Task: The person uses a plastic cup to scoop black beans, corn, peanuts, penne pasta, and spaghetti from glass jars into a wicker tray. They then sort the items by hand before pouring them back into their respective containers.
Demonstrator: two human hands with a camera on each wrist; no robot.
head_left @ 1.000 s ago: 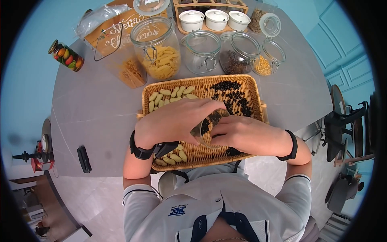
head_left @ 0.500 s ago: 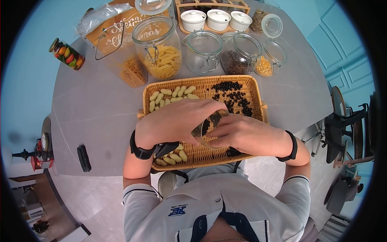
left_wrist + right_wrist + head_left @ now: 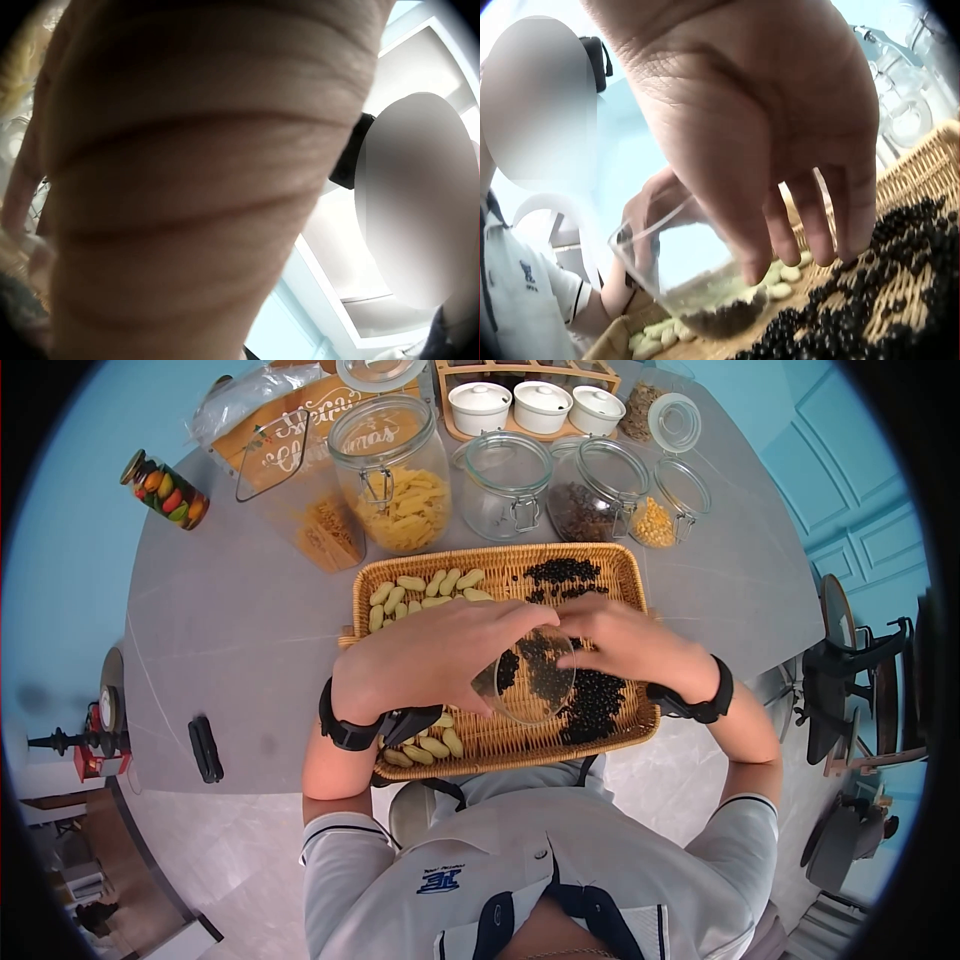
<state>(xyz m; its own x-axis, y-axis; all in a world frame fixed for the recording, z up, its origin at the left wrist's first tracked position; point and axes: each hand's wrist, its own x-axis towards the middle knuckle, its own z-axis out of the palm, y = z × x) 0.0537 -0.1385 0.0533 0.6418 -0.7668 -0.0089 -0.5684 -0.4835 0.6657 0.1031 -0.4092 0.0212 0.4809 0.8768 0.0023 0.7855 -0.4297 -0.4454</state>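
A tilted clear cup with black beans gathered in its bottom is gripped by my left hand, low over the wicker tray. Its mouth faces right, toward my right hand. That hand reaches over the black beans spread on the tray's right side. In the right wrist view its fingers point loosely downward, apart, just above the beans, and nothing shows between them. Pale unshelled peanuts lie on the tray's left side. The left wrist view is mostly filled by the forearm.
Behind the tray stand a pasta jar, an empty glass jar, a jar with dark contents and a corn jar. Farther back are lidded white pots. A black case lies at the left.
My right hand has withdrawn its fingers from the cup's mouth and moved right and away from me, over the beans. My left hand and the cup stay nearly in place.
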